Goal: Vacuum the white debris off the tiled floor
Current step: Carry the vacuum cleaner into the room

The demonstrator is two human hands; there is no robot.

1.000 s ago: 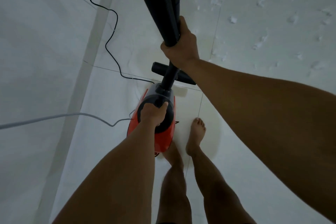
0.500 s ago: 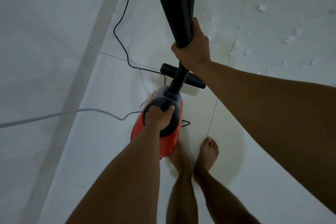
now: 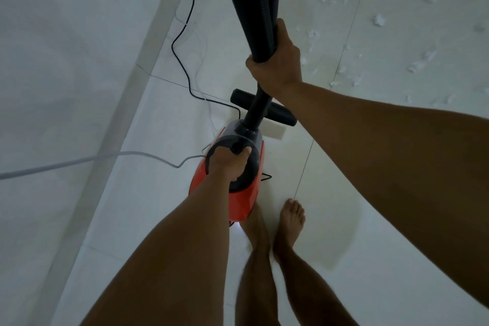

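Clamping our left fingers (image 3: 244, 152) on the vacuum (image 3: 239, 206) handle and our right fingers (image 3: 255, 67) on the hose (image 3: 254, 2), we risk snagging the cord (image 3: 172, 46) beside the nozzle (image 3: 281, 114) before reaching the debris (image 3: 420, 63) strewn across the floor (image 3: 370, 219) ahead-right.

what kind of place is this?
Likely a room in a home: pale tiled floor meeting a wall, a bare foot, a red handheld vacuum and a black cable across the tiles.

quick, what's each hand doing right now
left hand: gripping the handle of the red vacuum
right hand: gripping the black hose
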